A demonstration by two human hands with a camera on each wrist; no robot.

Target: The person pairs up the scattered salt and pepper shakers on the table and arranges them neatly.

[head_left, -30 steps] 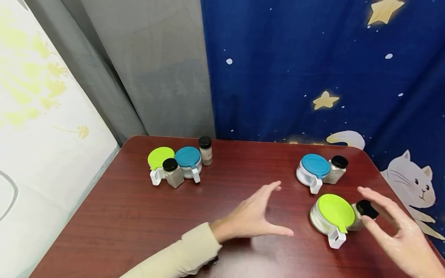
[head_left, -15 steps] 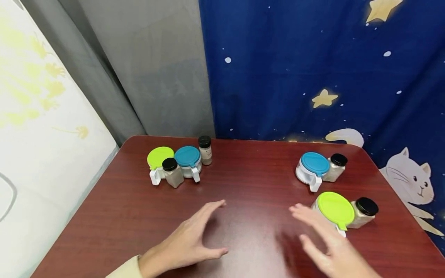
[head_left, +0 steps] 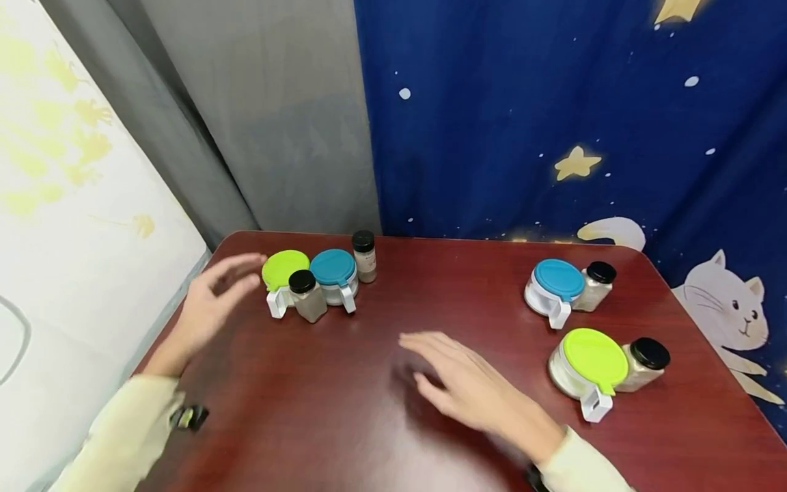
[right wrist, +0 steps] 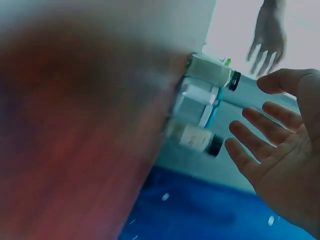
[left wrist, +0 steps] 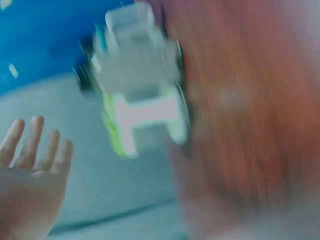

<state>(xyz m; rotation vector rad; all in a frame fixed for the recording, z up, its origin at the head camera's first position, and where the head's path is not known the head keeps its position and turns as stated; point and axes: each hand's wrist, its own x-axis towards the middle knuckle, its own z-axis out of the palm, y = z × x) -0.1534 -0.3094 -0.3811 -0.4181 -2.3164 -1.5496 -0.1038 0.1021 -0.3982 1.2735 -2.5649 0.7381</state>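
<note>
My left hand is beside the left group of jars, its fingertips close to the green-lidded jar; it holds nothing. Over the middle of the table my right hand hovers with fingers extended, also holding nothing. The left group has the green-lidded jar with a white handle, a blue-lidded jar, a square black-capped shaker in front and a round black-capped spice bottle behind. In the left wrist view the green-lidded jar is blurred. The right wrist view shows the spice bottle past my fingers.
On the right side of the dark red table stand another blue-lidded jar and another green-lidded jar. Each has a black-capped square shaker beside it, one at the back and one nearer. Curtains hang behind the table.
Both hands have moved left: my left hand from mid-table to beside the left green-lidded jar, my right hand from the right-hand jars to the middle. The jars and shakers stand where they were.
</note>
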